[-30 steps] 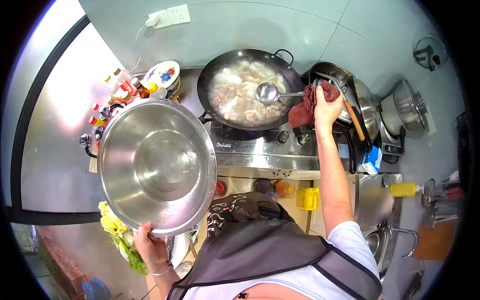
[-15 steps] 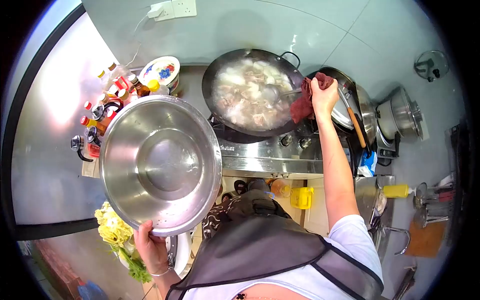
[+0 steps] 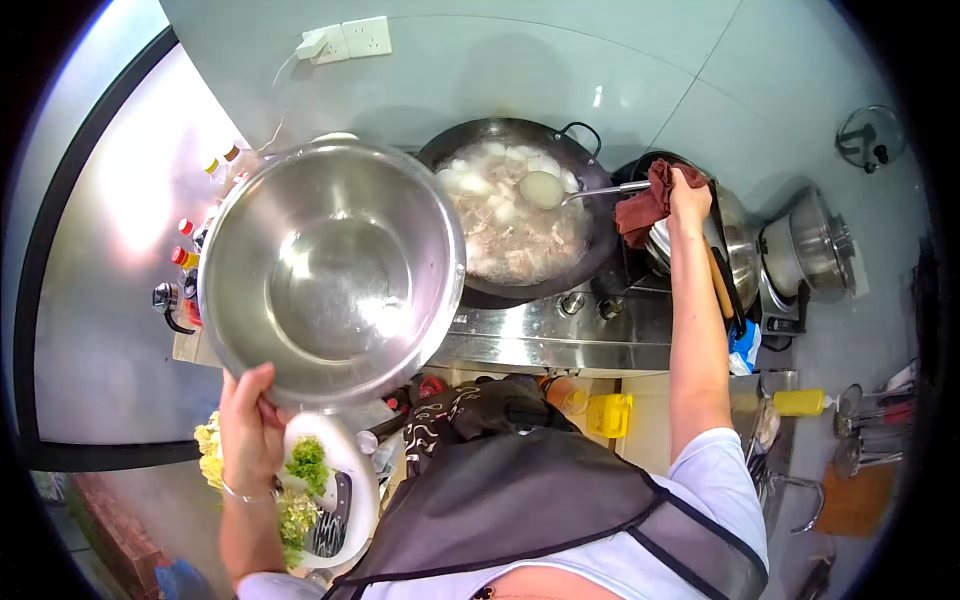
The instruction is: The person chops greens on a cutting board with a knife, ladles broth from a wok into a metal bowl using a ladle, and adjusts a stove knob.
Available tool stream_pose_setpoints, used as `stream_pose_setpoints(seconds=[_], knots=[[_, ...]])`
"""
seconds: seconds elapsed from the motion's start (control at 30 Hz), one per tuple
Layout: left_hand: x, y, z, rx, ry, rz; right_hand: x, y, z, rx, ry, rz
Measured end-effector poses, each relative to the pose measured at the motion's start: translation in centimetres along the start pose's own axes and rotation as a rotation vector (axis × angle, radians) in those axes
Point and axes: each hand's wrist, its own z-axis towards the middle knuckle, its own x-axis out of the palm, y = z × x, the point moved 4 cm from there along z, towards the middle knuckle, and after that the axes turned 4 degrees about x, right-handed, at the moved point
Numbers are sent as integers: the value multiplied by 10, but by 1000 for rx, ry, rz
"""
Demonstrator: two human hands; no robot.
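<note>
My left hand [image 3: 252, 430] grips the near rim of a large steel basin [image 3: 345, 265], its fingers closed on the edge. The basin is tilted so its inside faces me, and its right side overlaps the left edge of the wok [image 3: 598, 245]. In the wok, pale broth with chunks of meat and white pieces steams. My right hand [image 3: 688, 200] is closed round the handle of a ladle [image 3: 543, 190], with a dark red cloth [image 3: 643, 208] wrapped about the handle. The ladle's bowl is full of cloudy liquid, over the wok's contents.
Bottles [image 3: 185, 258] crowd the counter left of the basin. A white tub [image 3: 365, 500] below holds greens and a dark-handled knife [image 3: 343, 495]. Lids and pots [image 3: 795, 240] stand right of the wok. A yellow container [image 3: 608, 415] sits low, beneath the stove front.
The basin has moved up and right, nearer the wok, covering more bottles. The ladle has risen out of the broth, filled, and my right hand has shifted right.
</note>
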Motion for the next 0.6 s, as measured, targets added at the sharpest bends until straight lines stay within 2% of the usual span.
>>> stream_pose_setpoints(seconds=[0.13,0.17,0.23,0.3,0.33,0.37,0.43,0.5,0.57,0.6], knots=[[46,-20,37,19,208,148,-2,26,38,50,57,15],[60,-21,49,24,244,154,-1,27,52,-20,93,208],[89,-19,69,31,283,154,-7,66,57,55,99,141],[122,-15,83,25,386,100,-4,74,101,-68,135,148],[133,-10,93,-29,419,148,-4,99,97,-67,156,104],[144,-3,104,-82,452,197,-5,118,88,-8,224,259],[167,21,127,-171,461,105,-4,153,72,8,239,267],[191,36,127,-197,619,-13,5,154,92,-27,299,281],[207,50,127,-373,648,-68,13,163,86,-58,348,253],[214,58,129,-410,673,-102,17,165,83,-139,346,215]])
